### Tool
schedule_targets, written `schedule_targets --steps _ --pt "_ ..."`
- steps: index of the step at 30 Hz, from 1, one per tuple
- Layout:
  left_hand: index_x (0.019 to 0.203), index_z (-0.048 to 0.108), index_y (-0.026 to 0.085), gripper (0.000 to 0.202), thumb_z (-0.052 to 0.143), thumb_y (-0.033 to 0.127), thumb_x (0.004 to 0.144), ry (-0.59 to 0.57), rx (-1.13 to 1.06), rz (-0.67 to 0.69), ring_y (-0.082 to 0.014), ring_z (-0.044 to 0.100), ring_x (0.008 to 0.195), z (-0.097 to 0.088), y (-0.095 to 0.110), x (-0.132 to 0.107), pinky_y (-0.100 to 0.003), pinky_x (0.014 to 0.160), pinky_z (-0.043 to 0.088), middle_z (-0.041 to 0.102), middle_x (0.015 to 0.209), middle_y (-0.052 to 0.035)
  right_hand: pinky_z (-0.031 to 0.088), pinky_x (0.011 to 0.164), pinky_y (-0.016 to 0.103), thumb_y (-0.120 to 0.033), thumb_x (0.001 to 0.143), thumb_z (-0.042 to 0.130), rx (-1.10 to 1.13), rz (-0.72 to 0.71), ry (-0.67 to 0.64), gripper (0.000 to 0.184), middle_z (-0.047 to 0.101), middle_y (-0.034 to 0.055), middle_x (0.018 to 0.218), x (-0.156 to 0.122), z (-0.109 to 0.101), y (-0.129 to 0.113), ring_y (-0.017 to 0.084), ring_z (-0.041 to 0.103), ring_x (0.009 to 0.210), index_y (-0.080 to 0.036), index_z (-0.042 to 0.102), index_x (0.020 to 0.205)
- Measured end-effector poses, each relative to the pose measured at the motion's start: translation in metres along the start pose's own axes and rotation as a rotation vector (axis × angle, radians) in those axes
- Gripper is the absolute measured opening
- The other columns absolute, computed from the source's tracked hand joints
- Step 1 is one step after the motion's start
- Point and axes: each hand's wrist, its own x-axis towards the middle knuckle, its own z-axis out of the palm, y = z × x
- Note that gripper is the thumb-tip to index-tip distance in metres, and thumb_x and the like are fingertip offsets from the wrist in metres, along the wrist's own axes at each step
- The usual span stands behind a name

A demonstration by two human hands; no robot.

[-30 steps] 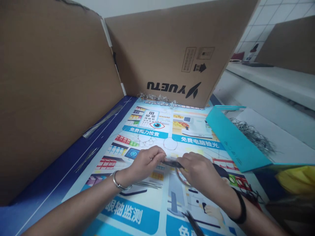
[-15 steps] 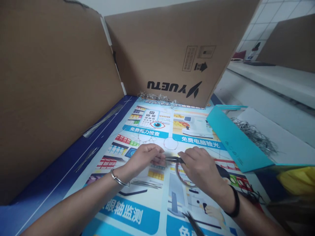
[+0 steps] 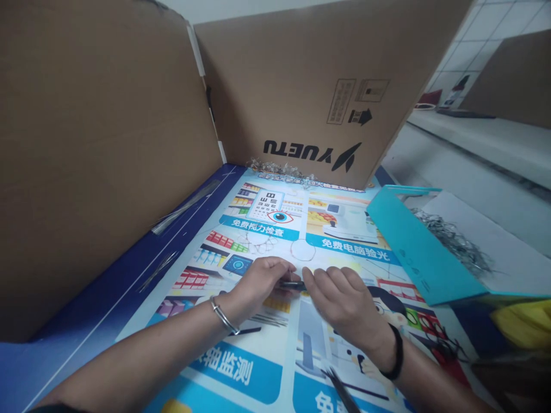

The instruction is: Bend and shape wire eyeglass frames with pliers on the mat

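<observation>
My left hand [image 3: 261, 282] and my right hand [image 3: 340, 298] meet over a printed poster mat [image 3: 258, 373]. Both pinch a small dark, slim piece [image 3: 293, 284], possibly part of a spectacle frame, held between their fingertips just above the mat. My left wrist wears a silver bangle [image 3: 224, 316], my right wrist a black band [image 3: 395, 358]. A thin wire lens rim [image 3: 302, 250] lies on the mat just beyond my fingers. Thin metal rods [image 3: 269, 320] lie under my left hand.
Tall cardboard walls stand at left [image 3: 99, 143] and behind [image 3: 310, 86]. A teal box lid [image 3: 413, 246] holding a heap of metal wire parts [image 3: 451, 241] sits at right. More small parts [image 3: 279, 170] line the back wall. Dark tool tips [image 3: 342, 393] lie near the front.
Both hands have shifted slightly left and lower toward the mat, and my right hand now covers more of the dark piece. The camera view drifted a little.
</observation>
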Motion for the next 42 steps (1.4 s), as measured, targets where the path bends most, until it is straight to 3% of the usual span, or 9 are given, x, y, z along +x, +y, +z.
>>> schedule_targets --steps 10,34,42 --pt "0.075 0.062 0.012 0.028 0.061 0.040 0.075 -0.041 0.000 0.039 -0.0120 0.058 0.061 -0.0005 -0.0041 -0.0002 -0.025 0.057 0.049 0.060 0.070 -0.0032 0.031 0.069 0.036 -0.015 0.084 0.055 0.067 0.017 0.015 0.023 0.059 0.0045 0.079 0.0023 -0.0005 -0.0007 0.017 0.047 0.074 -0.013 0.060 0.106" --pt "0.068 0.059 0.011 0.032 0.065 0.043 0.072 -0.127 -0.051 0.021 -0.0097 0.054 0.051 0.0005 -0.0041 0.0002 -0.022 0.050 0.042 0.051 0.059 0.0006 0.028 0.066 0.034 -0.015 0.085 0.052 0.136 0.023 -0.005 0.021 0.055 0.0029 0.073 0.0027 0.0012 -0.0003 0.016 0.045 0.071 -0.013 0.060 0.104" --pt "0.072 0.061 0.011 0.033 0.064 0.044 0.072 -0.094 -0.028 0.003 -0.0105 0.056 0.053 -0.0007 -0.0049 0.0009 -0.024 0.053 0.044 0.054 0.063 -0.0010 0.026 0.064 0.035 -0.016 0.084 0.053 0.114 0.004 -0.007 0.021 0.055 0.0025 0.071 0.0021 0.0019 0.0000 0.016 0.042 0.069 -0.013 0.061 0.103"
